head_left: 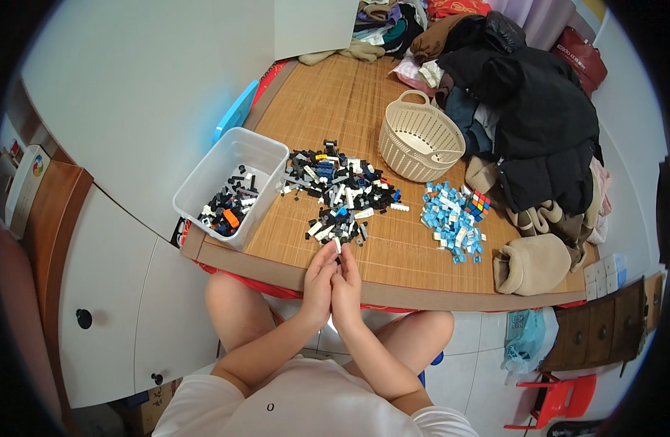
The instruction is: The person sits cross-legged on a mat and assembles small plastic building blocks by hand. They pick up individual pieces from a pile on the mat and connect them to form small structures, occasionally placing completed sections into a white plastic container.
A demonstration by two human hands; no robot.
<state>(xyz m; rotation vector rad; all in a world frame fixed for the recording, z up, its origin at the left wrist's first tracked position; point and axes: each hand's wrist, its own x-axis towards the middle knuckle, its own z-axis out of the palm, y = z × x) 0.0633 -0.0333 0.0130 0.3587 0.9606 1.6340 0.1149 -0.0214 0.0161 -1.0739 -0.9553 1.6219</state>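
Observation:
My left hand (319,282) and my right hand (346,286) meet at the near edge of the mat-covered bed or platform. Their fingers are closed, with the fingertips pointing away from me. Between the fingertips is a small white toy building brick (338,246), with a dark bit just below it; the palms hide whatever else they hold. Just beyond lies a loose pile of black, white, grey and blue building bricks (347,191). A clear plastic bin (266,149) to the left holds more bricks, one of them orange.
A beige woven-look basket (415,124) stands behind the pile. To the right lie light-blue and white bricks (451,218) beside a puzzle cube (478,205). Dark clothes (538,124) are heaped at the far right, with a rolled beige cloth (535,264) nearer. A blue lid (235,111) leans behind the bin.

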